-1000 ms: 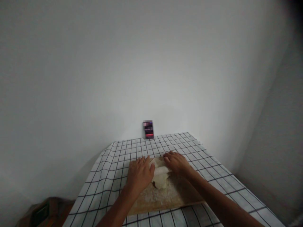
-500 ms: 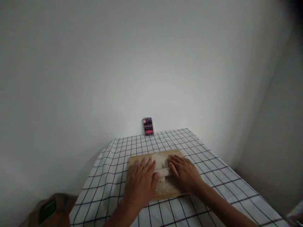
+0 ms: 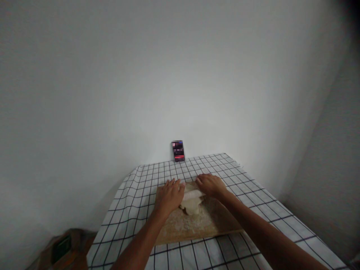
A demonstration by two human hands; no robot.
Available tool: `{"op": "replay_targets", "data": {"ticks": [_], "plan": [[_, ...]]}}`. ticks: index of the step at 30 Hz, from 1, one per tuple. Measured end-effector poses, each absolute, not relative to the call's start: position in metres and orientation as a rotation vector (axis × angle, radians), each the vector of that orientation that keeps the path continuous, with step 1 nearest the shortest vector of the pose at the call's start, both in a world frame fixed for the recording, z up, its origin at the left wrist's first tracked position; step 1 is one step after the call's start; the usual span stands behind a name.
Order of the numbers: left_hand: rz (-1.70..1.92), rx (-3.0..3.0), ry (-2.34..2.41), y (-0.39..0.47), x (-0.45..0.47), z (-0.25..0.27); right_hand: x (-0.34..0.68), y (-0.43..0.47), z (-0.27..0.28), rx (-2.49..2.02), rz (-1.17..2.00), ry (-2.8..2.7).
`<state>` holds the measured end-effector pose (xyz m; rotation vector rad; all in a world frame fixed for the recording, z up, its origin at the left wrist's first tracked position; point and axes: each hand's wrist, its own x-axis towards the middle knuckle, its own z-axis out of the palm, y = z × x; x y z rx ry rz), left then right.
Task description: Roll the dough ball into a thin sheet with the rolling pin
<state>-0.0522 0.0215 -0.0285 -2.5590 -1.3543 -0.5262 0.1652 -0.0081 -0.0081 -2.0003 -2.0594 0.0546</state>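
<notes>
A pale, floury rolling pin lies across a flattened piece of dough, which shows on its near side with an uneven edge. At the pin's left end is my left hand, pressed down with its fingers over the wood. My right hand covers the other end in the same way, its fingers bent over the far side. Both palms hide the pin's ends. Under everything sits a flour-dusted wooden board.
A black-and-white checked cloth covers the table. At the back, a dark upright, pixelated object leans on the white wall. A brown item with a dark green panel stands below the table's left side.
Both hands have moved forward, away from me, with the rolling pin. More of the board's near part and the near dough edge now show. The view has shifted slightly.
</notes>
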Motion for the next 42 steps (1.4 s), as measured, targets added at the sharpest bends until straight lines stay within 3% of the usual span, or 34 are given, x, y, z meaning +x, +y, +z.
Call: {"op": "replay_targets", "data": {"ticks": [10,19,32,42], "plan": [[-0.575,-2.484,-1.405,-0.031,-0.058,-0.028,0.153,-0.075,-0.02,-1.945,-0.084,-2.079],[-0.61,-2.628,-1.159,-0.09,-0.088,-0.051,0.139,-0.143,-0.051,-1.777,-0.226,-1.986],[-0.615,-2.603,-1.33,-0.05,-0.071,-0.048,0.146,-0.077,-0.004,-1.997,-0.056,-2.107],[-0.462,-2.609,-1.443,0.007,-0.057,-0.029,0.162,-0.015,-0.013,-1.928,-0.012,-2.275]]}}
